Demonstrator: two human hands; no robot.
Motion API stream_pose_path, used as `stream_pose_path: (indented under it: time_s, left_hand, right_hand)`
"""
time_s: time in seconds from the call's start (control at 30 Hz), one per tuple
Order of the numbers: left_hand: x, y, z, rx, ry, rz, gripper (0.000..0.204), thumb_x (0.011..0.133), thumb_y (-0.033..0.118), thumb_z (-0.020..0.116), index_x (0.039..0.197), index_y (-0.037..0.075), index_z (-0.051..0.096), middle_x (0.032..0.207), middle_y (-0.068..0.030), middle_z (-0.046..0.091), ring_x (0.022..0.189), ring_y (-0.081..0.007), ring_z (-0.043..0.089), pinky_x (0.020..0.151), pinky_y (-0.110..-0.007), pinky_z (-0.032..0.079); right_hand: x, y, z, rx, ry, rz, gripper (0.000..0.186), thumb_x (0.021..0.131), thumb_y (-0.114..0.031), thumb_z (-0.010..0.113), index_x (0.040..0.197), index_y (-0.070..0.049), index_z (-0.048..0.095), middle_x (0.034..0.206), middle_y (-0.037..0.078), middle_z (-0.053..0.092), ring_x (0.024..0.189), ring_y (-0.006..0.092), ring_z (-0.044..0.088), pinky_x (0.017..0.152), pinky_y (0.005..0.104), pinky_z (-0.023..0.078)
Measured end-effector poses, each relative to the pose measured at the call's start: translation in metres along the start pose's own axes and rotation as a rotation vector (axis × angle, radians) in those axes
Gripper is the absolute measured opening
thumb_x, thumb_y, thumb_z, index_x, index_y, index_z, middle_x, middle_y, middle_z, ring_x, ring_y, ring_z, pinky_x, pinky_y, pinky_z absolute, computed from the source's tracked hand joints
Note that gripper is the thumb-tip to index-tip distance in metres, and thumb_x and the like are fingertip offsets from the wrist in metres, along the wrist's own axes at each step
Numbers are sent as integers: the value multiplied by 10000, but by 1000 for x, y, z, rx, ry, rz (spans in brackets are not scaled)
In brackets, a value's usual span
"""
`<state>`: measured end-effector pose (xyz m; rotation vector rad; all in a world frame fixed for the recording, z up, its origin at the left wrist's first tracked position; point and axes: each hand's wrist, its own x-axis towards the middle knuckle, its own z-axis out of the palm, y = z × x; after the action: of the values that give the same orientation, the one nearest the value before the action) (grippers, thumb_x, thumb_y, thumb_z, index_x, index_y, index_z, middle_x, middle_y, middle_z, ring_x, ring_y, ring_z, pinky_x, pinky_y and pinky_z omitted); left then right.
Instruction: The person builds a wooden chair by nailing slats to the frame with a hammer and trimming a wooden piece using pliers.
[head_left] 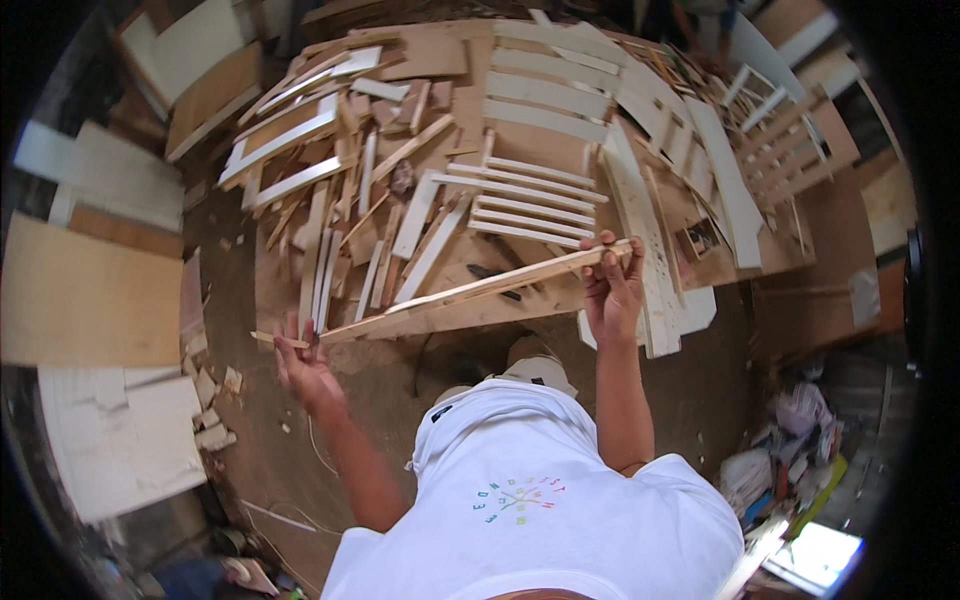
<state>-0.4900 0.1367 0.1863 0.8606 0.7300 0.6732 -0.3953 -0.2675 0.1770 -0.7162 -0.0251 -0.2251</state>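
A long, narrow wooden strip (470,288) slants across in front of me, its right end higher in the picture. My right hand (612,295) is closed round that right end, fingers wrapped over it. At the lower left end is my left hand (310,375), its fingers bent together on a short, thin, light wooden stick (278,341) that pokes out leftward. The strip's left end meets these fingers; whether they grip it too, I cannot tell. Behind the strip a white slatted frame (535,190) lies on the worktable (440,320), near a dark hand tool (484,271).
Loose offcuts and white-edged pieces (330,165) are heaped on the table's left half. Pale wide slats (550,85) lie at the back, and a long board (640,230) runs along the right. Sheet panels (90,290) stand at left; bags (790,430) lie at lower right.
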Motion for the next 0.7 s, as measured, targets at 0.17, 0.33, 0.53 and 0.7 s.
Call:
stream_pose_path:
  time_s: [0.17,0.33,0.53,0.7]
  left_hand:
    - [53,-54,-15,84,-320,-71,457,1125,175,524,1523,-37,451,1440,-219,589,1285,-251,635,1088,-387,590]
    - [73,-62,62,126,-267,-7,551,1082,220,631,1558,10,448,1560,-135,532,1367,-329,584,1172,-454,449]
    - [52,-48,128,950,-758,728,405,874,188,834,1251,73,742,1261,-103,732,1286,-303,606,1103,-440,470]
    - [42,-54,191,1201,-904,888,373,805,140,876,1157,59,785,1101,-107,736,1088,-303,646,965,-439,510]
  right_hand:
    - [6,0,1,43,111,-4,394,1027,-6,649,1331,-207,496,1278,103,684,1202,355,705,836,340,675]
    - [17,-5,-3,48,162,-26,400,1015,-31,675,1321,-200,480,1274,97,697,1170,343,722,864,360,697]
    - [43,-11,-10,-54,307,-19,408,1011,-54,694,1323,-196,473,1268,97,698,1169,341,724,841,347,700]
    - [80,-12,-32,-67,278,-37,398,1008,-79,706,1312,-191,475,1261,92,698,1157,340,730,840,348,700]
